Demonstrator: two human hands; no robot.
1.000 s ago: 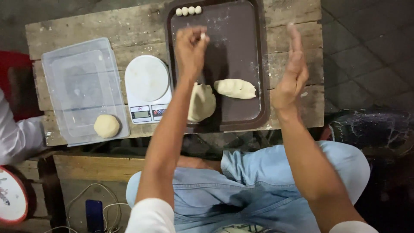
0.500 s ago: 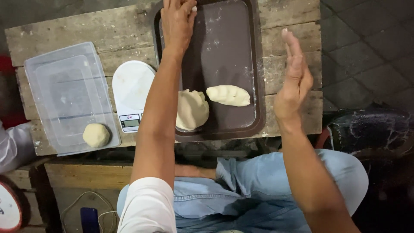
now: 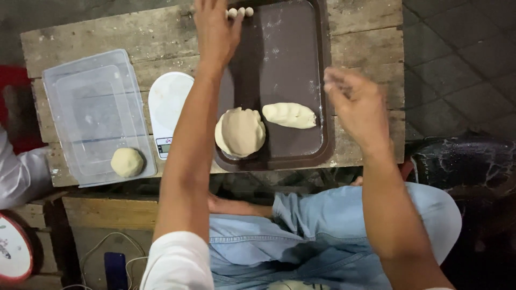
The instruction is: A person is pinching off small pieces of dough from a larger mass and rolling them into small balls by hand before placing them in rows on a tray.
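Left hand (image 3: 215, 29) reaches to the far end of the dark brown tray (image 3: 293, 64), fingers loosely curled and pointing down at a short row of small dough balls (image 3: 240, 12) on the tray's far edge. Fingertips are right beside the row; cannot tell if they pinch a ball or only touch it. Right hand (image 3: 355, 104) is raised over the tray's right rim, slightly blurred, fingers half-curled and relaxed, holding nothing.

On the near part of the tray: a round flattened dough piece (image 3: 240, 131) with a creased top, partly behind the left forearm, and just to its right, apart from it, an elongated dough piece (image 3: 290, 115). Flour dusting on the tray floor.

Tray sits on a rough wooden counter (image 3: 107, 35). Left of the tray is a white digital kitchen scale (image 3: 166, 107), partly covered by the forearm. Further left, a clear plastic lid or shallow container (image 3: 94, 107) with a round dough ball (image 3: 127, 161) on its near corner. A sleeve of another person (image 3: 19, 174) shows at the left edge. Person wears blue denim (image 3: 322, 225).
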